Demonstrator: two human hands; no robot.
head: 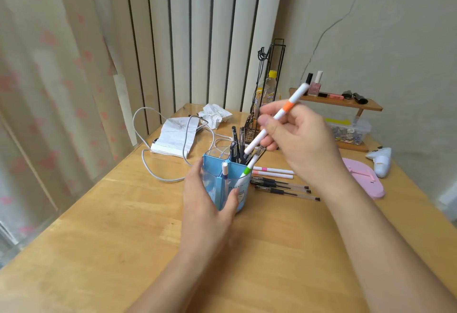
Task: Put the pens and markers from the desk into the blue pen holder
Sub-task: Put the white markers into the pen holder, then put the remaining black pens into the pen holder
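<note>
The blue pen holder (222,179) stands mid-desk with my left hand (207,199) wrapped around its near side. Inside it are a white marker with a blue band (225,171), a green-banded marker (247,170) and several dark pens (236,144). My right hand (301,139) holds a white marker with an orange band (277,119) tilted above the holder, lower tip over the rim. On the desk right of the holder lie two white markers with pink bands (274,173) and three clear black-ink pens (284,189).
A white cable (146,161) and a folded paper stack (175,137) lie behind the holder to the left. Behind stand a black wire rack (272,85) with a bottle, a wooden shelf (341,102) with small bottles, a clear box, and a pink object (363,179) at the right.
</note>
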